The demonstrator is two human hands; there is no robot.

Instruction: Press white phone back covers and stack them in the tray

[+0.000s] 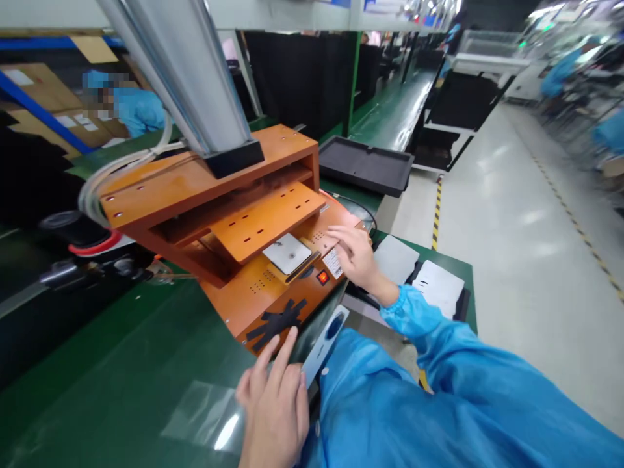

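Observation:
My left hand (pixel 275 403) is palm down over the front of the green bench, its index and middle fingers stretched towards the black tape strips (pixel 277 324) on the machine's front. Beside its thumb, a narrow light-blue panel with a dark round spot (pixel 322 348) slants up; whether the thumb touches it I cannot tell. Over the right end of the orange press machine (pixel 273 234) my right hand (pixel 357 259) hovers or rests with fingers extended, holding nothing visible. Between the hands, a flat white-topped piece (pixel 287 253) lies on the machine's plate, near a lit red switch (pixel 322 277).
A big metal cylinder (pixel 182 71) rises from the press. Clear plastic film (pixel 207 416) lies on the bench. White flat pieces (pixel 437 286) sit at the right, a black tray (pixel 368 164) behind. A black knob with a red ring (pixel 73 231) stands left. Another person (pixel 139 110) is beyond.

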